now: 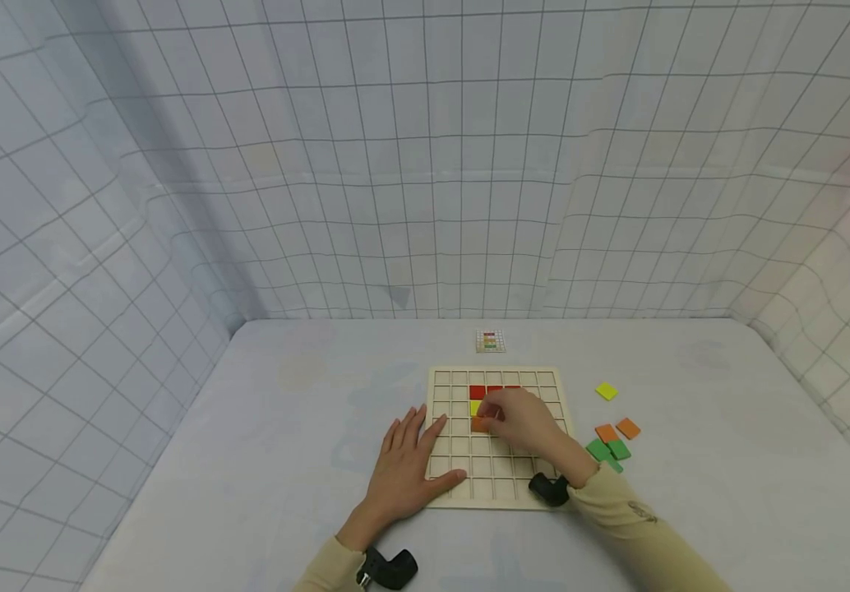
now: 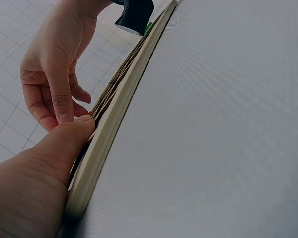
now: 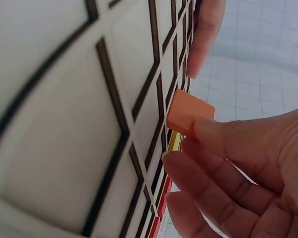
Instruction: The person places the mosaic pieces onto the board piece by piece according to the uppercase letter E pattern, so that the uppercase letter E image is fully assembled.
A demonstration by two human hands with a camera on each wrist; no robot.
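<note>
At fingertips of right hand (image 1: 521, 418): orange tile (image 3: 186, 110), pinched, over board (image 1: 460, 448). Left hand (image 1: 403, 475) palm-down, fingers straight, spread.

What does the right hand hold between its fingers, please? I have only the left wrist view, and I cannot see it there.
Observer: The right wrist view shows an orange tile pinched in the right hand.
Operator: Thank you. My view has the board from its edge only. Is there any red on its grid?
Observer: Yes, in the head view red tiles lie in a row on it, towards its far side.
Operator: And is there something on the table beyond the board?
Observer: There is a small card printed with a grid and some coloured squares.
</note>
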